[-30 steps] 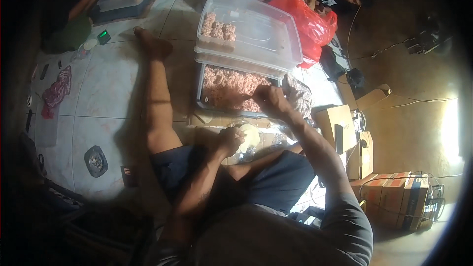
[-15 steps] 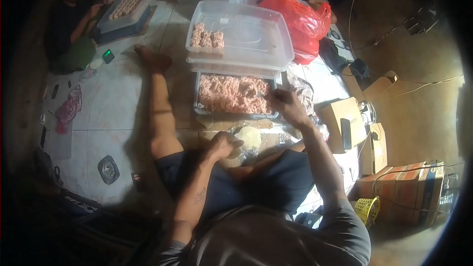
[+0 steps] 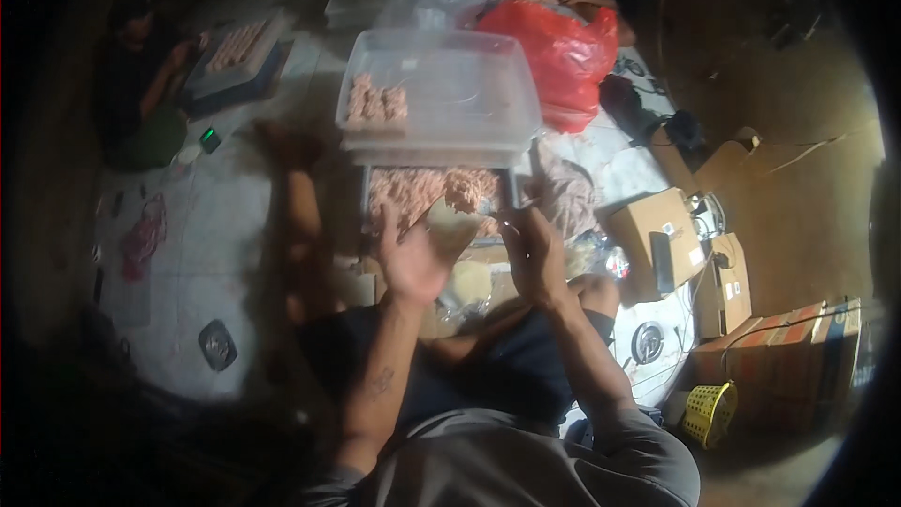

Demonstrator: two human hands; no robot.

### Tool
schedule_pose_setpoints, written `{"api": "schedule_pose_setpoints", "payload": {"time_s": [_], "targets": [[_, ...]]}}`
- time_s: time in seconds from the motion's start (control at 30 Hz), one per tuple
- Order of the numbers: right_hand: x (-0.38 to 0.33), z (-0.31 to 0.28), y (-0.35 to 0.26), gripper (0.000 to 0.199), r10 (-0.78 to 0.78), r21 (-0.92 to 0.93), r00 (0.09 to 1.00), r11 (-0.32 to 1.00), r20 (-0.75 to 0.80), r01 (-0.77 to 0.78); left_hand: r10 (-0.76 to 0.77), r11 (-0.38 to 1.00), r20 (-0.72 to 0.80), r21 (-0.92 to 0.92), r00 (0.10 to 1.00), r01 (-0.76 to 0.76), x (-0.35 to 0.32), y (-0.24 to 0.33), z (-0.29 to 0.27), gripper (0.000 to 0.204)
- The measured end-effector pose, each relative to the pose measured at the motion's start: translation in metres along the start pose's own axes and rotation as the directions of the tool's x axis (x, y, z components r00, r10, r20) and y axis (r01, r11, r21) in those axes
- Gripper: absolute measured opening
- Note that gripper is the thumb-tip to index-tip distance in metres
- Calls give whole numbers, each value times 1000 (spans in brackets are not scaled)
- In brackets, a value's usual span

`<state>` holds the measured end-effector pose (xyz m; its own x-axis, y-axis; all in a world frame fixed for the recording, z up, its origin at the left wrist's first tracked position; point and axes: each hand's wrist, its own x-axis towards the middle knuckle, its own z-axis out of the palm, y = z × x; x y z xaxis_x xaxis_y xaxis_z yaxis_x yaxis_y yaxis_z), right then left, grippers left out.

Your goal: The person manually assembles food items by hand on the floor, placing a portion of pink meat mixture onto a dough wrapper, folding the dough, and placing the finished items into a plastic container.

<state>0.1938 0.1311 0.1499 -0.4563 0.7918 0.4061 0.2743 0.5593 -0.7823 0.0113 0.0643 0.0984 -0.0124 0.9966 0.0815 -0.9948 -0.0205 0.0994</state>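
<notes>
A thin, pale round dough wrapper (image 3: 452, 228) rests on the fingers of my left hand (image 3: 413, 261), its thumb raised apart. Pinkish minced filling (image 3: 463, 190) shows in a lump at the wrapper's far edge. My right hand (image 3: 537, 252) is closed round a thin metal utensil (image 3: 497, 219); filling hides its head, so its shape cannot be told. Just beyond both hands stands a tray (image 3: 366, 197) heaped with the same minced filling. Below the hands, a pale stack of wrappers (image 3: 466, 282) lies on plastic and cardboard between my legs.
Behind the tray, a clear plastic box (image 3: 450, 84) holds several formed pieces at its left. A red plastic bag (image 3: 554, 61) stands beyond it. Cardboard boxes (image 3: 657, 235) and a yellow basket (image 3: 710, 413) sit at right. Co-workers (image 3: 141, 84) sit far left and far right.
My right hand has drawn back from the tray toward my left. The left hand has risen from the wrapper stack with a wrapper, turning palm up. The lump of filling now meets the wrapper.
</notes>
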Motion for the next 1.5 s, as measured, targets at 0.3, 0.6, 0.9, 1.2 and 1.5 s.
{"api": "schedule_pose_setpoints", "payload": {"time_s": [0.3, 0.6, 0.9, 1.2, 1.5], "targets": [[-50, 40, 12, 35, -67, 68, 991, 996, 113, 60, 208, 978, -118, 19, 971, -208, -23, -9, 11, 99], [-54, -1, -18, 40, -39, -139, 919, 985, 393, 101, 271, 943, -9, -198, 962, -268, -50, 1, -31, 97], [-59, 4, -22, 36, -70, -47, 924, 994, 375, 94, 23, 1000, -240, -12, 970, -27, -56, -7, -32, 106], [-45, 16, 8, 45, -125, -164, 831, 954, 542, 250, -18, 999, -226, 30, 974, 25, -62, -12, -39, 101], [54, 44, 14, 10, -259, -385, 866, 815, 427, 433, 53, 998, -382, 51, 923, -36, -77, 2, -55, 87]]}}
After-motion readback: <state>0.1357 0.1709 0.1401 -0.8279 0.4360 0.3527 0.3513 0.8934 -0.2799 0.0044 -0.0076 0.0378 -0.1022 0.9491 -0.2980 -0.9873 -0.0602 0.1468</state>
